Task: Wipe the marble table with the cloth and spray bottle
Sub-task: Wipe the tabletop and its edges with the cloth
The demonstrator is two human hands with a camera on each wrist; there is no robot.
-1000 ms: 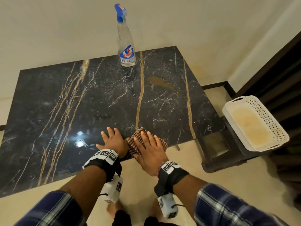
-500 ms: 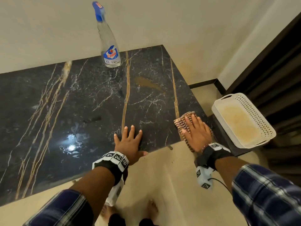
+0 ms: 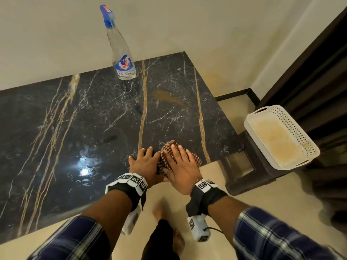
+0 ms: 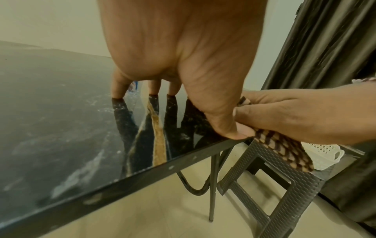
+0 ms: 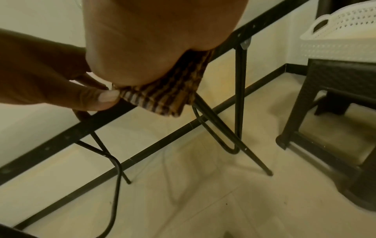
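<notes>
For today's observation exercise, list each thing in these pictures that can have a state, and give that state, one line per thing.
Spray bottle: upright at the table's far edge, untouched.
Checked cloth: flat under the right hand, one corner hanging over the near edge.
Marble table: glossy, streaked with wet smears near the light's reflection.
Right hand: fingers straight, pressing the cloth.
Left hand: fingertips on the marble, thumb touching the cloth.
White basket: on a dark stool, empty.

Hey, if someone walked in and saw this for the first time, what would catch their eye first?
Probably the black marble table with its gold veins, filling the left of the head view. At its near edge the right hand presses a checked cloth flat, the left hand beside it. A blue-capped Colin spray bottle stands upright at the far edge.
</notes>
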